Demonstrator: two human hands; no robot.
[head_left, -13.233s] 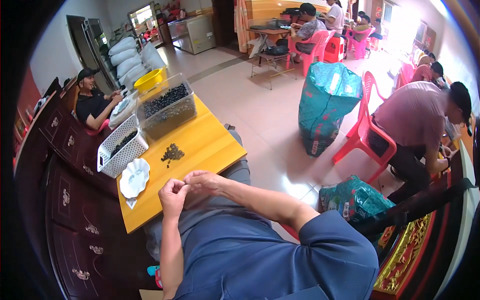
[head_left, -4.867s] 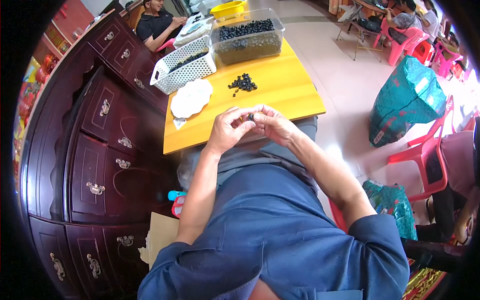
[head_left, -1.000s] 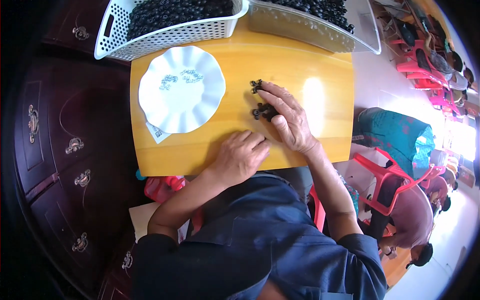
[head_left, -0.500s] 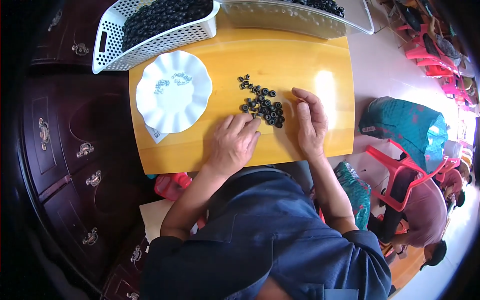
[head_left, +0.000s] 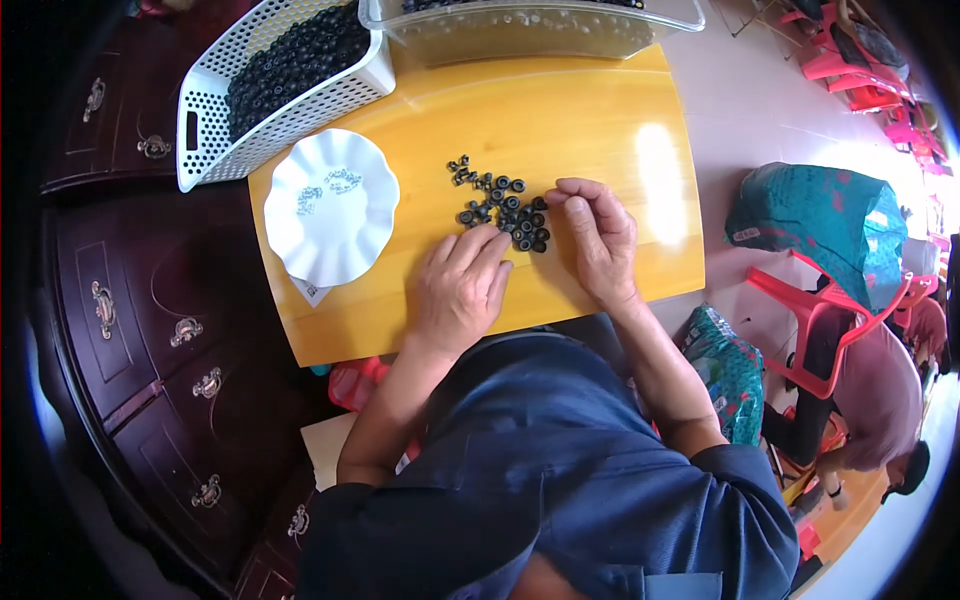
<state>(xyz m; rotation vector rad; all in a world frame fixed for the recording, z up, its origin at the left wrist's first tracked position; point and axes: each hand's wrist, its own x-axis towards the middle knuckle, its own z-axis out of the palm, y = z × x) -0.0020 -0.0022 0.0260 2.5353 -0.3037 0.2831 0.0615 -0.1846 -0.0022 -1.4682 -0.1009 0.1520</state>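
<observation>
A small heap of black ring-like parts (head_left: 513,218), several of them with a hollow middle, lies on the yellow wooden table (head_left: 590,110). At the heap's near left edge rests my left hand (head_left: 463,285), its fingers bent down over the table and its thumb apart; nothing shows in it. My right hand (head_left: 603,240) is beside the heap's right side, thumb and forefinger a little apart, the forefinger's tip close to the outermost parts. Whether it touches one I cannot tell. Left of the heap stands a white wavy-rimmed plate (head_left: 335,235) bearing two clusters of small grey-green bits.
A white perforated basket (head_left: 300,110) full of black parts stands at the far left, beside a clear bin (head_left: 530,35). Dark drawers (head_left: 130,290) flank the table. To the right are a teal bag (head_left: 820,225), a red stool (head_left: 800,320) and a seated person (head_left: 875,390).
The view has shifted, so the table sits differently in it. My right hand has come closer to the heap, and its thumb and forefinger have drawn nearer together. My left hand stays by the heap.
</observation>
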